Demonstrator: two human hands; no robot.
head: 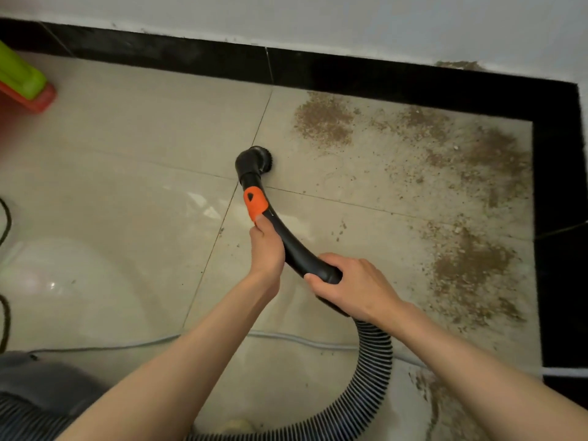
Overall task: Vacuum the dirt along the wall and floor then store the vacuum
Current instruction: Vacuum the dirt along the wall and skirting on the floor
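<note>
Black curved vacuum wand (296, 246) with an orange sleeve (254, 202) near the front end and a round brush nozzle (256, 160) at the tip. Behind the wand, a black ribbed hose (372, 361), looping down and off to the lower left toward a grey vacuum body (38, 383), seen only in part at the corner.

Long axis from lower right to upper left, arched, nozzle pointing away from the person toward the wall; nozzle over the crossing of the tile joints, contact with the floor not discernible. Left hand (265, 249) gripping the wand just behind the orange sleeve, fingers curled round it. Right hand (353, 284) wrapped round the rear end of the wand where the hose begins, fingers clamped on it.

Beige glossy tiled floor (127, 186) with thin dark joints. Brown dirt (471, 256) scattered thickly to the right of the nozzle, in patches near the black border strip (556, 218) and along the far edge. White wall (318, 20) above a black skirting (159, 55), a little dirt at its top right. Green and red object (22, 81) at the left edge. Pale cable (302, 340) lying across the floor under the arms; dark cord (4, 224) at far left.
</note>
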